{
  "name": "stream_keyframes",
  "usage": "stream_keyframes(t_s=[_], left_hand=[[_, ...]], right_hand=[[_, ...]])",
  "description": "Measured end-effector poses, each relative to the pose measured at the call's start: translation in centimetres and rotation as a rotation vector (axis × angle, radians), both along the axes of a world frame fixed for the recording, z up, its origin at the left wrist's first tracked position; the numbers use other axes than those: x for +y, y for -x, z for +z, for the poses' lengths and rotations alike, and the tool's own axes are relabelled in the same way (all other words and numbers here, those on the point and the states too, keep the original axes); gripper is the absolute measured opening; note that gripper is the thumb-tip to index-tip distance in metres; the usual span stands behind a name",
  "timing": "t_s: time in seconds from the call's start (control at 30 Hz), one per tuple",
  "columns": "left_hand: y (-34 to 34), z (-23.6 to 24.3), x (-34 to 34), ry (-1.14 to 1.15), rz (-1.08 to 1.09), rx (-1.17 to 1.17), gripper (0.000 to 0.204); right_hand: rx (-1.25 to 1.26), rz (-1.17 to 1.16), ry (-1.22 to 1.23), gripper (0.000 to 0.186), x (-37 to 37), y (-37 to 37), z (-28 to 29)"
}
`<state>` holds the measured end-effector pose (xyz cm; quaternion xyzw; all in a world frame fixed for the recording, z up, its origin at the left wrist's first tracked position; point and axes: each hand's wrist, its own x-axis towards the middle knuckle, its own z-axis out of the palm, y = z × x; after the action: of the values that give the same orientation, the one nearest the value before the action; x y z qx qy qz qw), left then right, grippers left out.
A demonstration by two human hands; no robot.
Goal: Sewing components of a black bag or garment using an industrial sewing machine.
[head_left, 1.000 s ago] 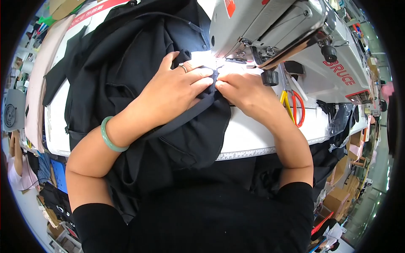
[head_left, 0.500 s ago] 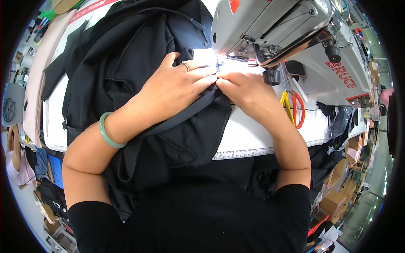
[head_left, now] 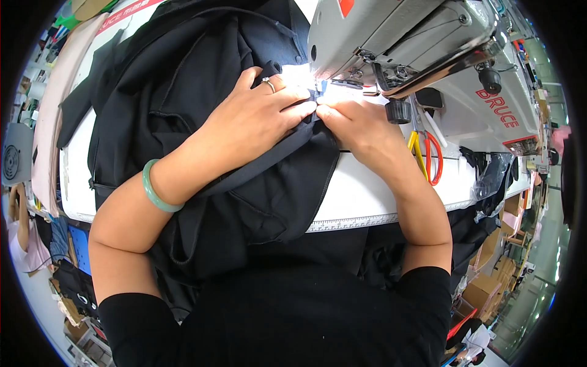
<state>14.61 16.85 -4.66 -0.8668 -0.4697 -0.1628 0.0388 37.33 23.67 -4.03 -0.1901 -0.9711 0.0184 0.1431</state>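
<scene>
A: Head view, clock centred on the picture. Where is the work?
B: Your black garment (head_left: pixel 177 92) spreads from nine to eleven o'clock over the white table (head_left: pixel 361 189); its worked part lies just past twelve, beneath the sewing machine (head_left: pixel 348 46).
A: State of hands?
B: Your left hand (head_left: pixel 260 116) is drawn narrow, gripping the black garment. Your right hand (head_left: pixel 364 125), also narrow, grips it opposite, the thumbs nearly meeting. Glare obscures some fingertips.
A: Recommendations?
B: In my judgement, guide the layers level, with light, even tension; pulling could skew the line. Your fingertips sit very near the machine's working point; allow clearance. The dark strip (head_left: pixel 263 162), running toward eight, should lie smooth, lest a fold catch. Scissors (head_left: pixel 439 162), between two and three, lie clear of the cloth.
</scene>
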Motion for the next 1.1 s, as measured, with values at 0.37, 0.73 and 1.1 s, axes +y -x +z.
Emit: stream_keyframes(t_s=[0.37,0.73,1.1], left_hand=[[0.0,0.01,0.52,-0.036,-0.016,-0.012,0.031],[0.17,-0.09,0.71,-0.067,-0.013,-0.008,0.029],[0.17,-0.13,0.66,-0.052,-0.009,0.016,0.028]], right_hand=[[0.036,0.033,-0.032,0.034,0.84,-0.01,-0.7],[-0.015,-0.002,-0.018,0.032,0.65,0.47,0.13],[0.009,-0.002,0.019,0.032,0.81,0.37,-0.47]])
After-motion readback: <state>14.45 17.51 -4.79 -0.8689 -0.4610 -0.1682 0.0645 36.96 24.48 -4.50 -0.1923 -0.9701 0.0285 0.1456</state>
